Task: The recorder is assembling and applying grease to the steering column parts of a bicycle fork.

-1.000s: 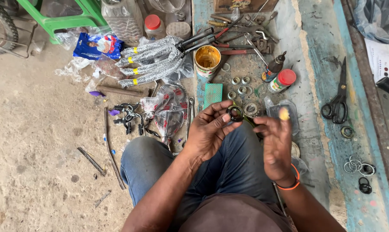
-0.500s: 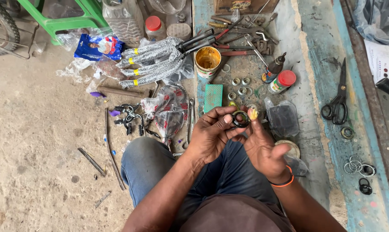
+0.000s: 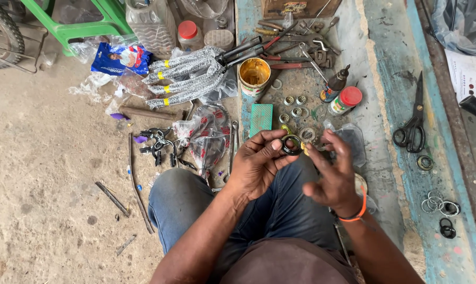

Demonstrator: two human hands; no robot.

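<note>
Steady: your left hand pinches the dark ring. Your right hand is open, empty; bring greased fingertips in gently.

Looks like a small roadside bike repair spot, working right on the ground. Bare dusty concrete floor, a bicycle wheel poking in at the top left corner, wrenches and pliers piled on a worn, paint-chipped blue slab. Plenty of little bearing rings scattered about, a greasy yellow tin, a small oil bottle, black scissors, foil-wrapped parts and bagged spares. Definitely hands-on mechanic territory, not a tidy indoor shop.
</note>
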